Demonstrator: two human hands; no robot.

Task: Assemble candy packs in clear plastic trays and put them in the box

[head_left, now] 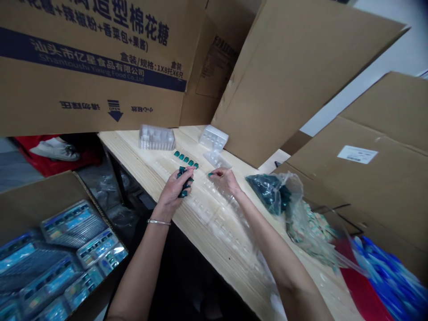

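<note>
My left hand [175,189] is closed around several small dark green keycap-like pieces [183,183], which stick out between thumb and fingers. Over the clear plastic trays [214,194], my right hand [225,178] pinches one green piece [210,174] between thumb and fingertips. Just beyond my left hand, a row of the same green pieces [186,159] sits in a clear tray. More clear trays run along the wooden table [207,240] toward me, partly hidden under my right forearm. Whether the pinched piece touches a tray, I cannot tell.
Stacked clear trays [157,137] and a second stack [214,137] stand at the back. Right of my arm lie a bag of dark green pieces [270,191] and blue items [391,267]. Cardboard boxes [93,107] surround the table; an open carton [83,178] at lower left holds blue packs.
</note>
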